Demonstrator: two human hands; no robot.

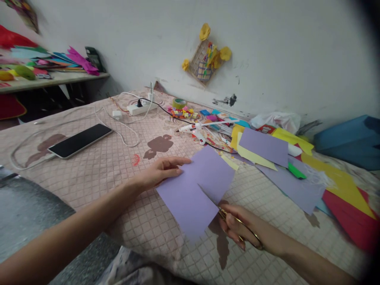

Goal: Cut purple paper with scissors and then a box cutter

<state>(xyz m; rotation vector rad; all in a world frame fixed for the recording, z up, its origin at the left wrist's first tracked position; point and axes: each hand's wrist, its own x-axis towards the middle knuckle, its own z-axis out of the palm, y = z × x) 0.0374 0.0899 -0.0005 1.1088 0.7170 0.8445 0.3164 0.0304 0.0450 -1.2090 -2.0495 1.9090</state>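
A sheet of purple paper [185, 202] is held up over the cloth-covered table, with a cut running in from its right edge toward the middle. My left hand [162, 170] pinches its upper left edge, thumb on top. Gold-handled scissors [222, 215] are in my right hand [240, 225], fingers wrapped round the loops. Their blades lie in the cut, partly hidden by the paper. Just beyond the sheet is a white glue gun [197, 130] on the table.
On the left lies a phone [81, 140] with a white cable. A power strip [142, 107] and green tape [179, 103] sit at the back. Coloured paper sheets [297, 186] are piled on the right, near a blue object [348, 138] by the wall.
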